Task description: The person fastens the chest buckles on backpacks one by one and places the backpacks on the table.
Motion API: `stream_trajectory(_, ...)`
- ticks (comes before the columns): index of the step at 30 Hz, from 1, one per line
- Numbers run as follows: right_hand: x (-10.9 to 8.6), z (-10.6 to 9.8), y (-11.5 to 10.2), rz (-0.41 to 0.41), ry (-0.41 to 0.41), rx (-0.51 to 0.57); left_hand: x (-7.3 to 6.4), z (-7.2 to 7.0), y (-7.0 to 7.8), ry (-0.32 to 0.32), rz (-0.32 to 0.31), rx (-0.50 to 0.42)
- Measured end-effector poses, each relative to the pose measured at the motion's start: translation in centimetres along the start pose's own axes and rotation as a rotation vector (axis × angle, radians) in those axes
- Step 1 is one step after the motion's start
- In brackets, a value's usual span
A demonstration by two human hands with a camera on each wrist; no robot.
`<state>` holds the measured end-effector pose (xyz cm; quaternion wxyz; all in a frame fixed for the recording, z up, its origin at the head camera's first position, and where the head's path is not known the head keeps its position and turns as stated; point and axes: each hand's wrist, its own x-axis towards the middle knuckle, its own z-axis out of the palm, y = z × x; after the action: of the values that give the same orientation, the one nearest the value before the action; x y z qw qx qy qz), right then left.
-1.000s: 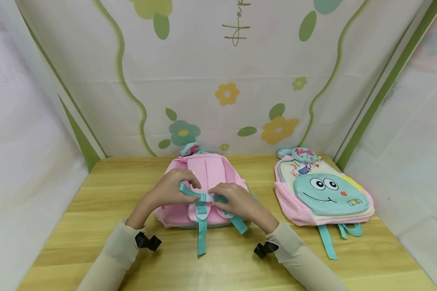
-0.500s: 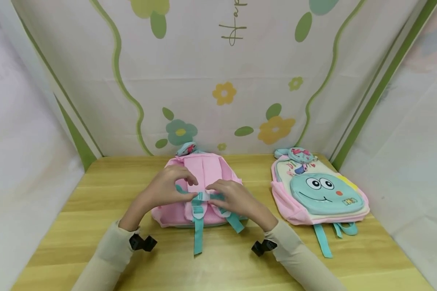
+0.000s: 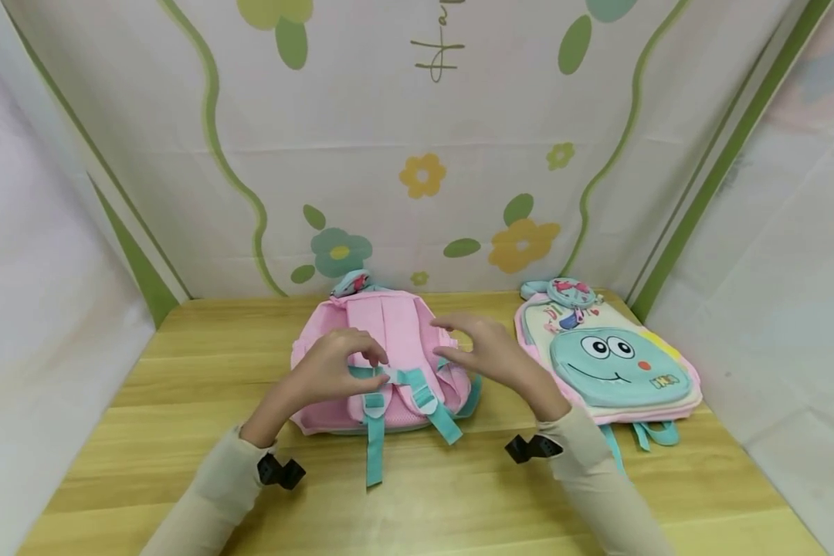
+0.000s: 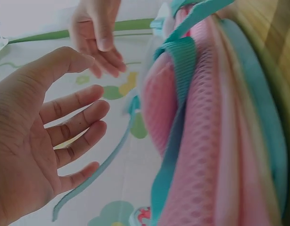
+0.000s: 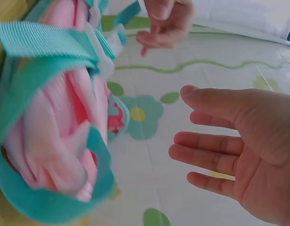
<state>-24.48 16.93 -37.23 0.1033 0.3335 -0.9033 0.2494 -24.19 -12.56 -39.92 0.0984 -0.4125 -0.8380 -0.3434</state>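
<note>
Pink backpack (image 3: 399,332) near table edge (image 3: 250,303), right hand (image 3: 489,351) apart.

Sleeves (image 3: 215,479) are plain beige; wrist cameras (image 3: 269,469) black; hands (image 3: 330,367) bare.

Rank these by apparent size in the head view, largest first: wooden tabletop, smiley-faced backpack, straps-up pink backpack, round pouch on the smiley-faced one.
1. wooden tabletop
2. smiley-faced backpack and straps-up pink backpack: too alike to rank
3. round pouch
</note>
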Motion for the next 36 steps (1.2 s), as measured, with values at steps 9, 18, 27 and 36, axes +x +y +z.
stream_trajectory(9,-0.9,-5.5,2.5,-0.003,0.024,-0.018,1.3,2.5,0.9,-0.016,-0.036,-0.044)
stream_trajectory(18,-2.6,-9.6,7.0,0.019,-0.025,-0.089,6.1,5.6,3.1,0.048,-0.064,-0.067)
stream_trajectory(27,-5.8,-12.3,11.2,0.094,-0.055,-0.160,10.5,9.0,6.1,0.131,-0.074,-0.084)
stream_trajectory(36,-8.6,-13.5,14.7,0.135,-0.078,-0.176,12.5,13.8,8.6,0.105,-0.148,-0.154)
